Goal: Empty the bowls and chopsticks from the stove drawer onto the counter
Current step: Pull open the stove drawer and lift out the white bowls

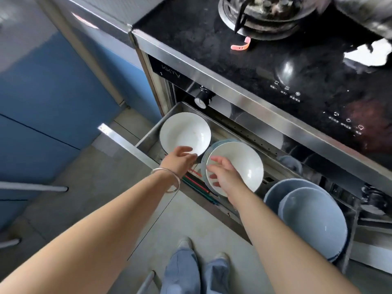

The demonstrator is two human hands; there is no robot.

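While the left hand [180, 159] hovers spread at the near rim of the far-left white bowl [184, 132], the right hand [222, 175], fingers loosely apart, touches the near edge of the middle bowl [239, 162], holding nothing yet.

Bright, even daylight fills the scene, with soft, weak shadows. The glossy black stove top [265, 66] carries strong white glare toward its far right corner and a rounded highlight nearer its front edge. The steel trim along the front of the stove top also shines. Beyond it the burner is smeared by motion blur. Wide-angle distortion bends straight lines toward the frame edges, and fine detail is soft throughout.
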